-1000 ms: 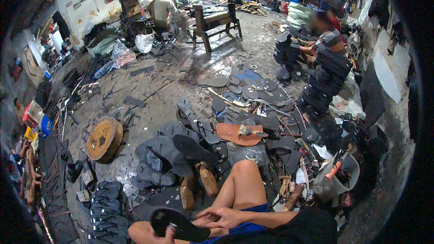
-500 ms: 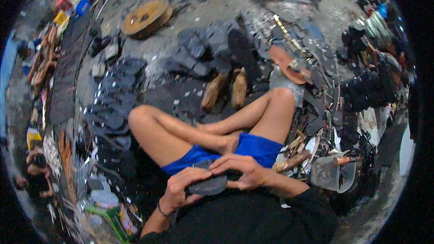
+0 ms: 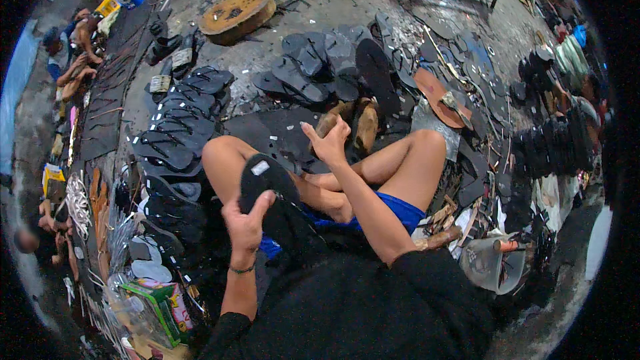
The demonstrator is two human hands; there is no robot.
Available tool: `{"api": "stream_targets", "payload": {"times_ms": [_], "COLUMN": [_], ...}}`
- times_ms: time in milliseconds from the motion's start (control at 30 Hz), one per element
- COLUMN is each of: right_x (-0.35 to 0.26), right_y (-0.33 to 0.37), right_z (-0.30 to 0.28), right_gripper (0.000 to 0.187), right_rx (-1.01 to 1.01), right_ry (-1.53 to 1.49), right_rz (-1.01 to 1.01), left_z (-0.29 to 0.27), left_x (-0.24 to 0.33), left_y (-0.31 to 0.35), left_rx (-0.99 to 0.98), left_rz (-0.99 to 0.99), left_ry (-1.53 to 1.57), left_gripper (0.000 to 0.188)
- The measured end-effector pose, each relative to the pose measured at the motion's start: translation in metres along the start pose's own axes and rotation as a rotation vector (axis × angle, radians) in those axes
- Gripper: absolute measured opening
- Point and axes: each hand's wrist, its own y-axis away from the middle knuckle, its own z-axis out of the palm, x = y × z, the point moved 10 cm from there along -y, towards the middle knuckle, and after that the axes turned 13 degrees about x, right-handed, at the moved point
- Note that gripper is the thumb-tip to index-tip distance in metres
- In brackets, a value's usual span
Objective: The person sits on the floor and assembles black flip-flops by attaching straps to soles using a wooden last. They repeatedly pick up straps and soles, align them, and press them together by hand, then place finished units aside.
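Observation:
My left hand [image 3: 245, 223] grips a black flip-flop [image 3: 267, 177] over my left thigh, thumb across its face. A small white patch shows near the flip-flop's far end; its near end merges with my dark shirt. Reaching forward over my crossed legs, my right hand [image 3: 328, 143] has thumb and fingers apart, and nothing shows in it. Just beyond that hand stand two brown wooden blocks [image 3: 366, 125], one partly covered by it. A dark flat sheet [image 3: 257, 135] lies on the ground beyond my left knee.
Rows of black flip-flops [image 3: 180, 120] lie at the left, with more in a pile [image 3: 310, 57] ahead. A round wooden block [image 3: 237, 17] sits farther off. At right are a brown sole-shaped board [image 3: 440, 99] and a clear tub [image 3: 490, 263]. Other people [image 3: 73, 60] sit at far left.
My hands, together at the flip-flop near my lap, have parted. The left has tilted the flip-flop up and forward; the right has let go and reached out toward the wooden blocks.

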Motion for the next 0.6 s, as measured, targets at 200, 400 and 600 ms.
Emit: {"api": "stream_targets", "payload": {"times_ms": [200,400,600], "right_x": [0.084,-0.003,-0.074], "right_y": [-0.027,0.059,0.146], "right_z": [0.019,-0.104,-0.165], "right_gripper": [0.084,0.044,0.068], "right_rx": [0.074,-0.425,-0.788], "right_ry": [0.119,-0.941,-0.638], "right_rz": [-0.102,0.650,0.544], "left_z": [0.067,0.064,0.049], "left_x": [-0.088,-0.091,-0.104], "left_y": [0.045,-0.006,-0.050], "left_rx": [-0.555,-0.354,-0.230], "left_rz": [-0.484,-0.439,-0.361], "left_ry": [0.514,0.398,0.389], "left_gripper": [0.048,0.062,0.050]}}
